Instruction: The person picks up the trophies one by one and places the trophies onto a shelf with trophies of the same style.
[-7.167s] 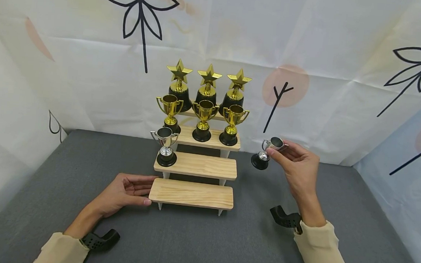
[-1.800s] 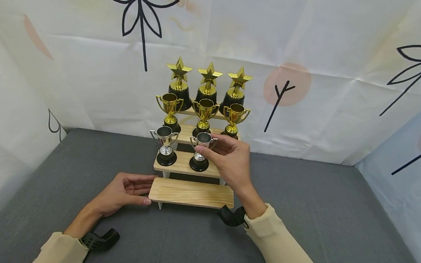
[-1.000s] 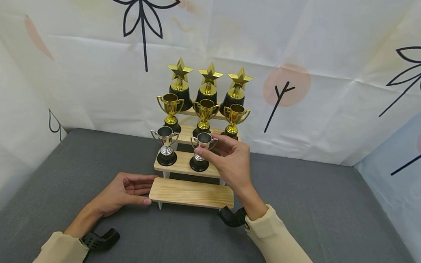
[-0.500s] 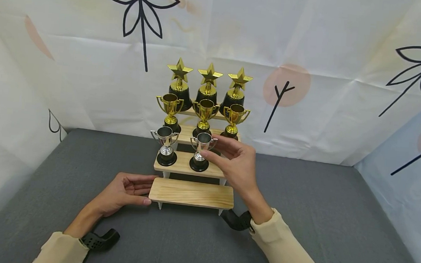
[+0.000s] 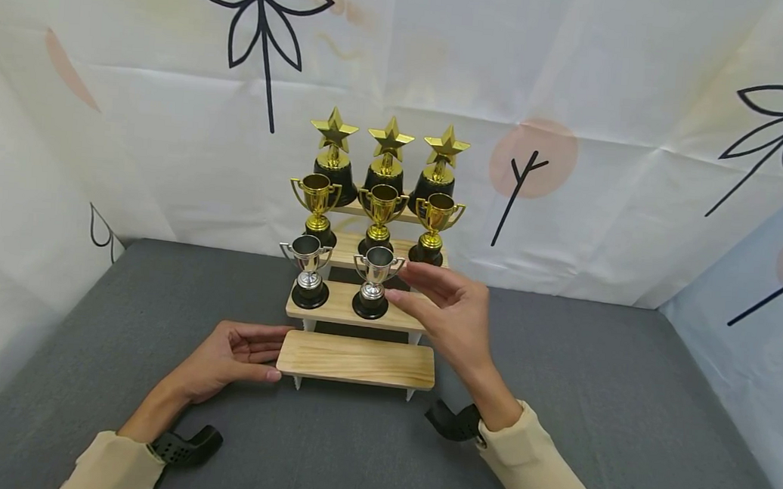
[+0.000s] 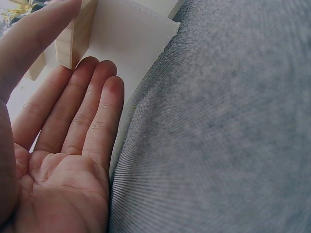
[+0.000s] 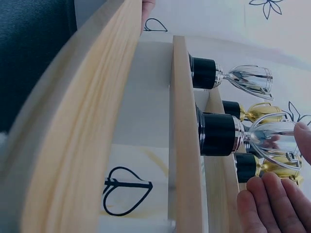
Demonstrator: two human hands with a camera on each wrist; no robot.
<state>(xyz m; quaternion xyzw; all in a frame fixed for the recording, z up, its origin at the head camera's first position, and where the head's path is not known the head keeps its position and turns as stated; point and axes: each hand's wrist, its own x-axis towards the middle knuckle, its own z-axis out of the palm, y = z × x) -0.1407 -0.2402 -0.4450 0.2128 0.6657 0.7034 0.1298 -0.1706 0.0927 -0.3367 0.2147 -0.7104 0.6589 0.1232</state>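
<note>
A small silver trophy cup [image 5: 374, 270] on a black base stands upright mid-shelf on the third step of a wooden display stand [image 5: 356, 359]. My right hand [image 5: 454, 317] is just right of it, thumb and fingers spread apart and holding nothing; the right wrist view shows the cup [image 7: 218, 134] upright on its board between thumb and fingers. Another silver trophy cup [image 5: 308, 273] stands at that shelf's left end. My left hand [image 5: 229, 362] rests at the left end of the lowest step, fingers straight, fingertips right at the board [image 6: 77, 43] and white side support [image 6: 131, 43].
Three gold cups [image 5: 380, 206] fill the second step, and three gold star trophies [image 5: 390, 142] stand on the top one. The bare lowest board is nearest me. A grey cloth-covered table [image 5: 593, 380] lies beneath, with a printed white backdrop [image 5: 610, 237] close behind the stand.
My right hand carried the silver cup from the right onto the third step, then let go and drew back slightly right. The cup stays in place; my left hand has not moved.
</note>
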